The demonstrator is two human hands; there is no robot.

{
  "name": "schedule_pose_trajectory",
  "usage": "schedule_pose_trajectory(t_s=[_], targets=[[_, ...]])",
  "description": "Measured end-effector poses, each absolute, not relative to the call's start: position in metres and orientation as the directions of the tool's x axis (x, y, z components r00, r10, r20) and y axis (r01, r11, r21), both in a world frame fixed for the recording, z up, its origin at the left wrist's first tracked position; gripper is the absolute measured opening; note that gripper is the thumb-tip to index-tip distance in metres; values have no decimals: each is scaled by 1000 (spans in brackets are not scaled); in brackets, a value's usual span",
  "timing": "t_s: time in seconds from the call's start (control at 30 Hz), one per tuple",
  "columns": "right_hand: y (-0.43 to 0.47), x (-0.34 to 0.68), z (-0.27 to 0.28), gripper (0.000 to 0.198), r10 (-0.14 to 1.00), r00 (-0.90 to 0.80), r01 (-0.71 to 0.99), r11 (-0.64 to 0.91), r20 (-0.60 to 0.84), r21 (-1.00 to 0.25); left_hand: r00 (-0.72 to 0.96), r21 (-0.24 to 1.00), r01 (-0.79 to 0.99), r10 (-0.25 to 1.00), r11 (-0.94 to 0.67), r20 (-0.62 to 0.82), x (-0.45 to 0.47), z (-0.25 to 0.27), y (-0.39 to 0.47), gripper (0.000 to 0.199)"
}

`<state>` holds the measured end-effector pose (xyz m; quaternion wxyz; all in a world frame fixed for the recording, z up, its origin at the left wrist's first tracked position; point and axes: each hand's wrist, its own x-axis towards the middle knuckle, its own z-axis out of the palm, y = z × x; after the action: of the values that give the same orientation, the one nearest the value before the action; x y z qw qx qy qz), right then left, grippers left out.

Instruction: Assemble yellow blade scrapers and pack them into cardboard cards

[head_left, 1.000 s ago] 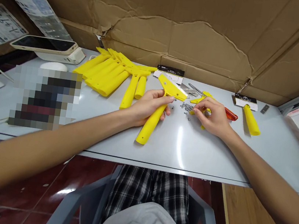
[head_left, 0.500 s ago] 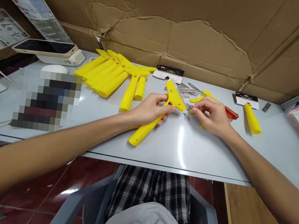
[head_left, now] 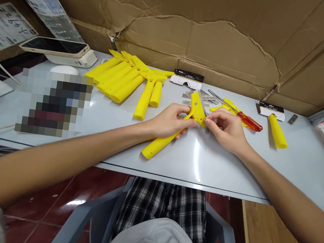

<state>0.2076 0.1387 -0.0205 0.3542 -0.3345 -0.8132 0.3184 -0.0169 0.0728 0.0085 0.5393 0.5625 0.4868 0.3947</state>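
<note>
Wrapped round the neck of a yellow plastic scraper (head_left: 160, 144) is my left hand (head_left: 172, 121). The scraper is tilted, its wide head pointing up and right, with one screw (head_left: 196, 103) seated in the upper hole. My right hand (head_left: 228, 130) is closed in a pinch at the lower hole of the head, on a tiny metal screw (head_left: 205, 120) mostly covered by the fingertips. Behind the head, flat metal blades (head_left: 206, 97) lie on the table. A screwdriver with a red handle (head_left: 250, 122) rests beyond my right hand, across another yellow scraper part (head_left: 229, 103).
Several yellow scraper handles (head_left: 120, 87) are piled at the back left. One more handle (head_left: 278, 131) lies right, by a packaging card (head_left: 272, 111); another card (head_left: 187, 78) stands at the back. Left are a phone (head_left: 54, 46) and bottle (head_left: 46, 0). Cardboard (head_left: 162, 33) walls the back.
My right hand has left the small screw pile and moved onto the scraper's head. The red screwdriver handle shows more fully. My left hand keeps its hold, and the view has shifted slightly.
</note>
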Motion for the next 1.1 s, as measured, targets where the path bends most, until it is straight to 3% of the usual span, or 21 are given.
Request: schedule_pose_trajectory(t_s=[0.43,0.7,0.97,1.1], targets=[[133,200,-21,33,767,-460,340,618,448,-709,186,993,77,977,94,-107,-14,11,73,6],[132,195,-21,28,758,-402,387,649,513,-655,132,926,-180,941,331,-311,-6,17,71,7],[133,195,-21,30,763,-408,406,643,501,-650,131,904,-219,929,367,-345,-1,20,71,9],[131,194,-19,31,751,-434,394,655,497,-645,130,833,-351,903,428,-410,0,20,71,14]])
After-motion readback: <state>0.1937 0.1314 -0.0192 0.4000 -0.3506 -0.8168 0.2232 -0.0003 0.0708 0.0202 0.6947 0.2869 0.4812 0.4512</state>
